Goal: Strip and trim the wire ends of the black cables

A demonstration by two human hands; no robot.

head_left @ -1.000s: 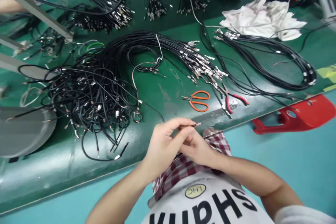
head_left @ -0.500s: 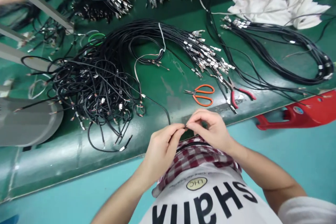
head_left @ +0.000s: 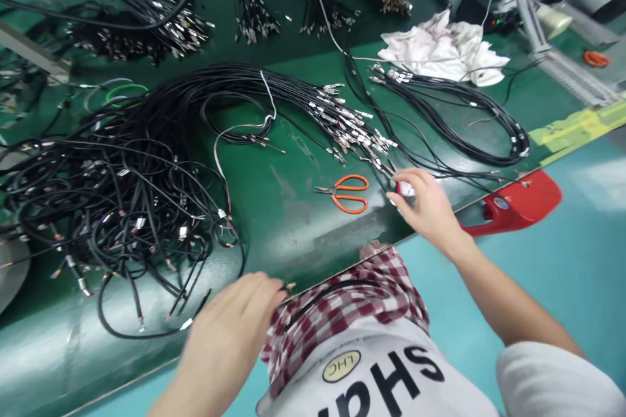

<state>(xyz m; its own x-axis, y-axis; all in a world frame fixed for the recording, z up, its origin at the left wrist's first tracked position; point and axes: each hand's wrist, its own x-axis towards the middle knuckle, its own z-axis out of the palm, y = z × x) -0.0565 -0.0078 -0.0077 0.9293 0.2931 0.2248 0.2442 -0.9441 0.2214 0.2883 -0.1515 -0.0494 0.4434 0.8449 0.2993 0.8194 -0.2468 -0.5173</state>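
Note:
My left hand [head_left: 235, 322] is closed at the table's front edge, gripping a black cable [head_left: 241, 254] that runs down to it from the tangled pile. Small copper-coloured wire ends [head_left: 290, 286] poke out past its fingertips. My right hand [head_left: 428, 212] is over a pair of pliers [head_left: 400, 188] with red handles, largely covered by the fingers. Thumb and index finger are apart on either side of a handle; firm contact cannot be made out. Left of that hand lie orange-handled scissors [head_left: 351, 194]. Behind them stretches a tied bundle of black cables [head_left: 235, 75] with silvery connectors [head_left: 349, 120].
A looped cable bundle [head_left: 460, 124] and crumpled white cloth [head_left: 440, 49] lie at the right. A red plastic piece [head_left: 531, 199] juts past the table edge. More cable bundles [head_left: 254, 13] line the back. Yellow tape [head_left: 577, 133] marks the right edge.
My hands have parted: the right has left the cable end and moved right to the pliers, while the left has shifted left with the cable. The view has swung right.

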